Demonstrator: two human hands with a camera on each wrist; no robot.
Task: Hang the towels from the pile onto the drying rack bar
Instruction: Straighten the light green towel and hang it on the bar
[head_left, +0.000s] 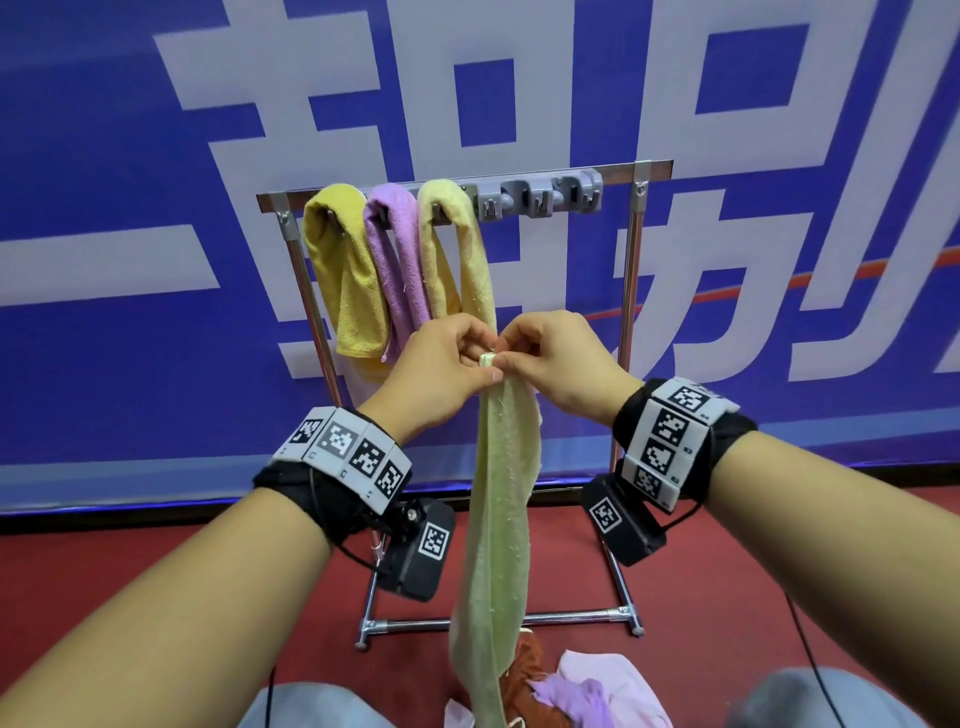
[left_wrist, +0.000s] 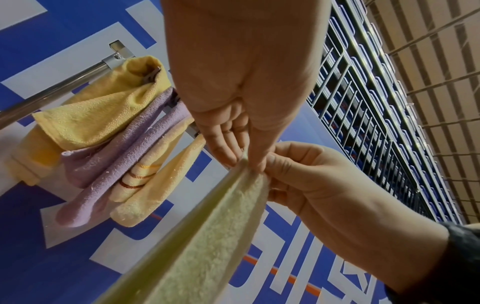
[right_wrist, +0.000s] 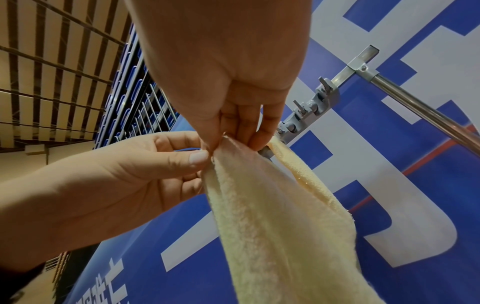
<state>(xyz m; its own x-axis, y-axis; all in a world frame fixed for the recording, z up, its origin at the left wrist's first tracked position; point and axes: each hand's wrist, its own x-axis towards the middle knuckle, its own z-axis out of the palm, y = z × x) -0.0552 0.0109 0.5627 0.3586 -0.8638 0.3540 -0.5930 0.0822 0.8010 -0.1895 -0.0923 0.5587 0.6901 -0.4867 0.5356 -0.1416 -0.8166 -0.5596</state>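
1. Before the rack (head_left: 631, 270), both hands meet at the top end of a pale green towel (head_left: 498, 519).
2. Left hand (head_left: 436, 371) pinches that end between thumb and fingers (left_wrist: 255, 152).
3. Right hand (head_left: 558, 358) pinches the same end, fingers (right_wrist: 249, 131) curled on the cloth; the two hands touch.
4. From the pinch the towel hangs straight down to the pile (head_left: 582, 691) on the red floor (head_left: 156, 566).
5. On the rack's bar (head_left: 618, 170), three towels hang side by side at the left: yellow (head_left: 343, 275), purple (head_left: 397, 260), pale yellow (head_left: 462, 254).
6. Grey hooks (head_left: 540, 200) sit bare to their right.
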